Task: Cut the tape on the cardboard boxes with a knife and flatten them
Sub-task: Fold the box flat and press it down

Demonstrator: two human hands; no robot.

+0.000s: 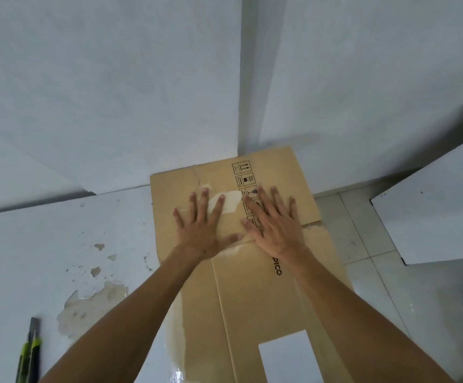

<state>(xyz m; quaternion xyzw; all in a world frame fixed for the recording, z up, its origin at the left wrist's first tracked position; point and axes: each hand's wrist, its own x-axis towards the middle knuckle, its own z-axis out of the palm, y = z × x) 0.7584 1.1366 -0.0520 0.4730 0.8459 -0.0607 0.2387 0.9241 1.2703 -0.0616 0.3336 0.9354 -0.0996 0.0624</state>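
A brown cardboard box (255, 294) lies flattened on the white floor, reaching from the wall corner toward me, with black handling symbols and the word PICO printed on it. My left hand (202, 225) presses flat on its far part with fingers spread. Right beside it my right hand (273, 221) presses flat too, covering some of the symbols. A utility knife (29, 352) with a green and black handle lies on the floor at the lower left, well away from both hands.
White walls meet in a corner just behind the box. A white board (432, 214) lies at the right over the tiled floor. Peeled, stained patches (94, 297) mark the floor left of the box.
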